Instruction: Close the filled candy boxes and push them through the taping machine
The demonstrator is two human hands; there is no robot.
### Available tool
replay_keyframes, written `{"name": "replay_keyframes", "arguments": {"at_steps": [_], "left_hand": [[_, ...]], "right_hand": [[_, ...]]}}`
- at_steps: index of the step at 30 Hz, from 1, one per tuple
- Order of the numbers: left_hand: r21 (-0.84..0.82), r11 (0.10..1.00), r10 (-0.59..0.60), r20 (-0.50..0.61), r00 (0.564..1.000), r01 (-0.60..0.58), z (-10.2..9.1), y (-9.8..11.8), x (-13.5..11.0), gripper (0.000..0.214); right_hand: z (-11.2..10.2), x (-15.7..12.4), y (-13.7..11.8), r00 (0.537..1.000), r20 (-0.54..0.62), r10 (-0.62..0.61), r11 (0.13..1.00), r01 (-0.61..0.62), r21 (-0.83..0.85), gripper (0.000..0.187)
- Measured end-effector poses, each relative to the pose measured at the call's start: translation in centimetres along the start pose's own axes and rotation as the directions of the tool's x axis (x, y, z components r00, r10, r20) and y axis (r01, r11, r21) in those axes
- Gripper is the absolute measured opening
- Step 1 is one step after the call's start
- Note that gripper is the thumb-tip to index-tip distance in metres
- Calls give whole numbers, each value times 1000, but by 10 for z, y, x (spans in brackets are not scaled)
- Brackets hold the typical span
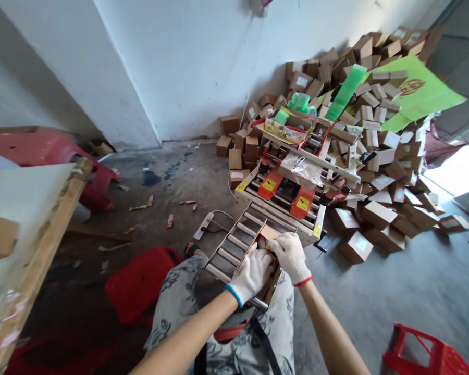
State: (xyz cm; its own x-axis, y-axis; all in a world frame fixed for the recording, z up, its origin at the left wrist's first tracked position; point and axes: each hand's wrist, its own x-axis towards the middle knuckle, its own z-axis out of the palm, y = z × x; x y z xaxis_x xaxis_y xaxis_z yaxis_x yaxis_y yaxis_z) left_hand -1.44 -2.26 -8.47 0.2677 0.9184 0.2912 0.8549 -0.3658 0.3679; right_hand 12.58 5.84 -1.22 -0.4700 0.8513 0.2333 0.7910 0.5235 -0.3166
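An open cardboard box [271,233] rests on the roller conveyor [229,256] in front of my knees, its flaps raised. My left hand [254,273], in a white glove with a blue cuff, reaches over the box's left side with fingers curled down into it. At the box's far right edge is my right hand [291,255], gloved in white with a red cuff, its fingers bent around the edge and flap. Between the hands, small packed items show only in part, and the gloves hide most of the inside.
Just beyond stands a tape sealing machine [285,190] with orange guides. Many closed cartons [379,213] are heaped behind it and to the right. Red stools [138,281] stand at the left and lower right. A wood-edged table [42,250] and a power strip [203,225] are also left.
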Motion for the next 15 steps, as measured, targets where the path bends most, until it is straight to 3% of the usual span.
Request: {"name": "replay_keyframes", "arguments": {"at_steps": [3, 5, 10, 13, 15], "left_hand": [[-142, 971, -211, -122, 970, 193, 15, -10, -1, 43], [-247, 937, -298, -193, 935, 248, 17, -21, 0, 52], [-398, 917, -155, -264, 952, 39, 13, -29, -10, 52], [-468, 881, -217, -260, 941, 74, 7, -18, -15, 52], [-504, 858, -248, -240, 938, 98, -1, -10, -6, 55]], "right_hand": [[13, 17, -24, 989, 58, 134, 981, -124, -152, 45], [22, 30, -38, 970, 86, 226, 955, -204, -214, 44], [29, 36, -44, 962, 70, 263, 946, -242, -216, 44], [27, 24, -38, 968, 46, 246, 957, -236, -167, 39], [27, 17, -39, 964, -16, 264, 961, -265, -82, 34]]}}
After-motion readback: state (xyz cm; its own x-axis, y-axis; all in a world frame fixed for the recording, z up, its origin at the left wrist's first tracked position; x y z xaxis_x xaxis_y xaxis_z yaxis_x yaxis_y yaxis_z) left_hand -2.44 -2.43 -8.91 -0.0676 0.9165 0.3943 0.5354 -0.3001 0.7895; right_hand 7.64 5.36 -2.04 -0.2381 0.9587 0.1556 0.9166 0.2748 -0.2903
